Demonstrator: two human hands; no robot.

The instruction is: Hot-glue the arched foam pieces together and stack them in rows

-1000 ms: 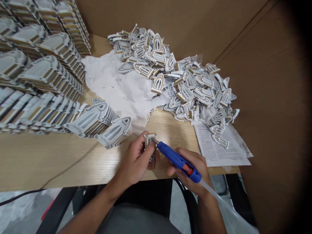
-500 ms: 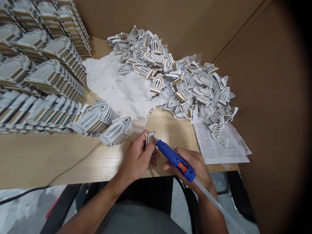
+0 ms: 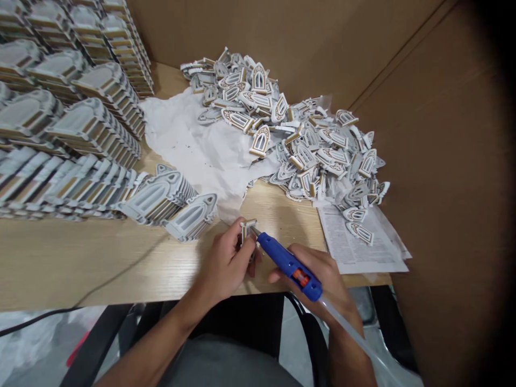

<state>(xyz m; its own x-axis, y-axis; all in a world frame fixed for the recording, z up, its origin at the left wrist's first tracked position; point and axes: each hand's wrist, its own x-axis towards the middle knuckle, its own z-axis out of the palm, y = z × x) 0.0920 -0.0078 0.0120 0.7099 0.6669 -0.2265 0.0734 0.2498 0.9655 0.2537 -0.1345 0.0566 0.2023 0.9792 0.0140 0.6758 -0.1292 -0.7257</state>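
At the near edge of the counter (image 3: 80,263), the left hand (image 3: 226,263) pinches a small arched piece (image 3: 249,228) upright between fingers and thumb. The right hand (image 3: 322,279) is closed round a blue glue gun (image 3: 288,265), its nozzle touching the piece's top. Judging by the rows of stacked pieces (image 3: 80,134) on the left and the big loose heap (image 3: 306,145) at the back right, much is done and much is left. Cardboard walls (image 3: 423,161) close off the back and right. A printed sheet (image 3: 355,247) lies at the front edge. Bare wood lies just left of the hands, crossed by a thin cable (image 3: 116,274).
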